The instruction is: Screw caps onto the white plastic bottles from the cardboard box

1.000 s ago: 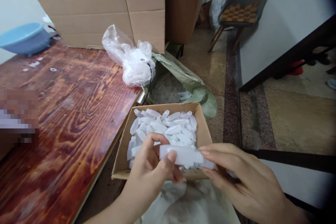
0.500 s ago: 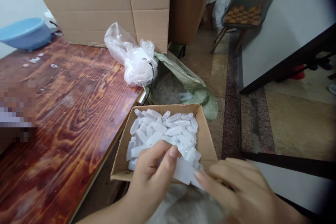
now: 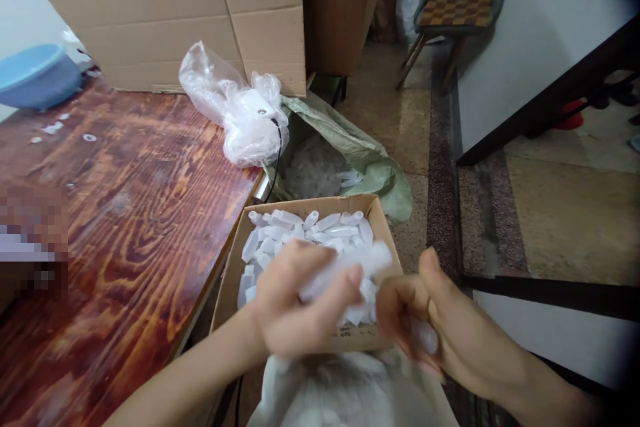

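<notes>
My left hand (image 3: 300,307) is closed around a translucent white plastic bottle (image 3: 367,261), its end pointing right, blurred by motion. Just to the right, my right hand (image 3: 450,327) has its fingers curled, with a small translucent plastic piece (image 3: 424,335) showing in the palm; its exact kind I cannot make out. Both hands are over the near side of an open cardboard box (image 3: 227,297). Inside it lie several similar small plastic bottles (image 3: 285,217), loosely heaped. Part of the heap is hidden behind my left hand.
A reddish wooden table (image 3: 150,213) runs along the left, carrying a blue basin (image 3: 40,77). Beyond the box, an open green sack (image 3: 350,127) holds translucent pieces. A clear plastic bag (image 3: 250,133) with a cable hangs over the table corner. A chair (image 3: 455,7) stands behind.
My hands have moved apart. The bottle in my left hand has risen and turned, and my right hand has pulled away from it, its palm side now showing with a plastic piece.
</notes>
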{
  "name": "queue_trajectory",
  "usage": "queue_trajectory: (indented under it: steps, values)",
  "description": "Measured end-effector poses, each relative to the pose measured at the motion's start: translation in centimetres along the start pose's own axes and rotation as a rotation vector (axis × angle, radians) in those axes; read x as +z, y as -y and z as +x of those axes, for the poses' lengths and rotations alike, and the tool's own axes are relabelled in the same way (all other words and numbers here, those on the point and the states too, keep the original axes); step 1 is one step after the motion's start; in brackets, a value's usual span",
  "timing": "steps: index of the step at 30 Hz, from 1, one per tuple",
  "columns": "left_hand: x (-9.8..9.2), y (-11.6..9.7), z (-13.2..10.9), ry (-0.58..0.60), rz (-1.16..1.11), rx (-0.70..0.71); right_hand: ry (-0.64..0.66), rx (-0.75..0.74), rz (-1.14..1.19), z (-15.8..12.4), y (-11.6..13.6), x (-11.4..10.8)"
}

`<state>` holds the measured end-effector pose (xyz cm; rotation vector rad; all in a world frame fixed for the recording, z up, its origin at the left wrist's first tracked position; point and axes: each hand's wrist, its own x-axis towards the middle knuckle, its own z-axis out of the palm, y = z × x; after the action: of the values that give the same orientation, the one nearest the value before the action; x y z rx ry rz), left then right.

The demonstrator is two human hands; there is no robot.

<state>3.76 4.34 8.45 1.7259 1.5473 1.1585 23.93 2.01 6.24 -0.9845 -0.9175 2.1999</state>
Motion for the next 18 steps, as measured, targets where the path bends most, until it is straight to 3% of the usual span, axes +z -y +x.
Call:
queue_trajectory:
  steps: [2, 3, 5, 7, 9, 13, 16, 18]
  values:
    - [0.6, 1.5, 2.1, -0.02, 0.225, 0.13, -0.119, -0.096, 0.046, -0.1, -0.5, -1.0]
    - [1.0, 2.3, 2.7, 0.04, 0.417, 0.173, -0.18, -0.128, 0.04, -0.3, -0.8, -1.5]
    - [2.0, 3.6, 2.7, 0.375, 0.719, 0.163, -0.285, -0.126, 0.008, -0.8, -1.6, -2.3]
    - [3.0, 4.7, 1.1, 0.768, 0.836, 0.141, -0.368, -0.124, -0.056, -1.4, -2.2, -2.9]
    - [4.0, 5.5, -1.1, 0.967, 0.82, 0.152, -0.431, -0.162, -0.153, -1.8, -2.5, -3.2]
    - [4.8, 5.9, -3.4, 1.022, 0.824, 0.15, -0.488, -0.267, -0.339, -1.8, -2.2, -3.2]
    - [4.0, 4.6, -2.9, 0.987, 0.803, 0.135, -0.464, -0.35, -0.55, -1.5, -2.3, -2.9]
    - [2.9, 3.2, -2.5, 0.959, 0.662, 0.112, -0.445, -0.435, -0.64, -1.4, -2.7, -2.6]
